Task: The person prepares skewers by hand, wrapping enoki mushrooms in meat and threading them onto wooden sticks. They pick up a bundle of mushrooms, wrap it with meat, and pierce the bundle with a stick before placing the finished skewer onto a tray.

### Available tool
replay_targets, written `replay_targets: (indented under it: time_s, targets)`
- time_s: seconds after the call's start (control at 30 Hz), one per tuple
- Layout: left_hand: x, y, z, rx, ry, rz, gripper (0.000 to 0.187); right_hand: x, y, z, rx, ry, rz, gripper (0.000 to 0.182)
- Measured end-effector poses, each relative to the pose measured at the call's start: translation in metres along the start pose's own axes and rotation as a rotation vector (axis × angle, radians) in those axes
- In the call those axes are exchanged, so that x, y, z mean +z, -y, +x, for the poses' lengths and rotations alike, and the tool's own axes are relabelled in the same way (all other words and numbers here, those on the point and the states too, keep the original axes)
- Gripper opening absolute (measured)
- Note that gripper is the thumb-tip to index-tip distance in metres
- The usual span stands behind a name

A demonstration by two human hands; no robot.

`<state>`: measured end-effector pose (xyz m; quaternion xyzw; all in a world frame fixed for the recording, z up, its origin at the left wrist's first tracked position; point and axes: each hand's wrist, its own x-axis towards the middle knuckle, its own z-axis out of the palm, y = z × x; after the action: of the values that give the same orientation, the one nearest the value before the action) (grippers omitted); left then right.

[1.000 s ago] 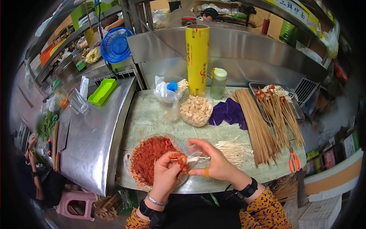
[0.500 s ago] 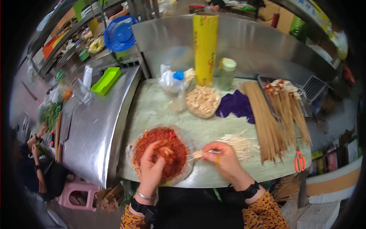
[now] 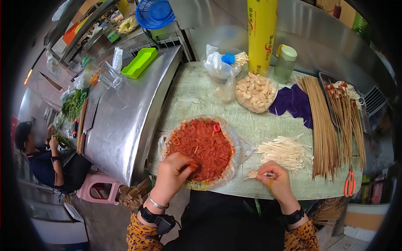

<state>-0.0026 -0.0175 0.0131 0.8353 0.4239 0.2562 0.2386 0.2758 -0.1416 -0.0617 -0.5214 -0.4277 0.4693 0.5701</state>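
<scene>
A plastic-lined bowl of chunky red paste (image 3: 205,150) sits near the table's front edge, with a red ring on top. Over its near left rim is my left hand (image 3: 172,170), fingertips pinched together and stained red; what they hold, if anything, is hidden. To the right of the bowl, my right hand (image 3: 274,178) grips a small bundle of pale strands (image 3: 252,174) between thumb and fingers, its end pointing left. Just beyond that hand lies a loose pile of thin white strands (image 3: 284,154) on the table.
Farther back stand a bag of peeled garlic cloves (image 3: 256,93), a yellow cling-film roll (image 3: 261,37) and a green-lidded bottle (image 3: 286,65). Bamboo skewers (image 3: 320,129), a purple cloth (image 3: 293,102) and orange-handled scissors (image 3: 349,184) lie to the right. Another person (image 3: 46,154) sits at far left.
My hands have moved apart: the left hand has tipped down to the bowl's near rim, its reddish clump no longer visible. My right hand keeps the pale bundle. The view has shifted.
</scene>
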Motion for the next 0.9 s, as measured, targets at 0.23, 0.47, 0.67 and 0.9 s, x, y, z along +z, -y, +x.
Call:
replay_targets:
  time_s: [0.23, 0.47, 0.67, 0.9]
  targets:
    - [0.023, -0.023, 0.023, 0.301, 0.115, 0.192, 0.023, -0.002, -0.002, 0.0, -0.007, 0.032, 0.029, 0.014]
    - [0.015, -0.018, 0.029, 0.258, 0.153, 0.315, 0.024, -0.005, 0.0, -0.001, 0.01, 0.043, 0.068, 0.014]
    - [0.024, -0.017, 0.024, 0.36, 0.213, 0.449, 0.021, -0.005, 0.002, 0.001, 0.01, 0.075, 0.037, 0.014]
    - [0.019, -0.023, 0.032, 0.414, 0.261, 0.422, 0.019, -0.005, 0.001, -0.001, 0.053, 0.058, 0.094, 0.014]
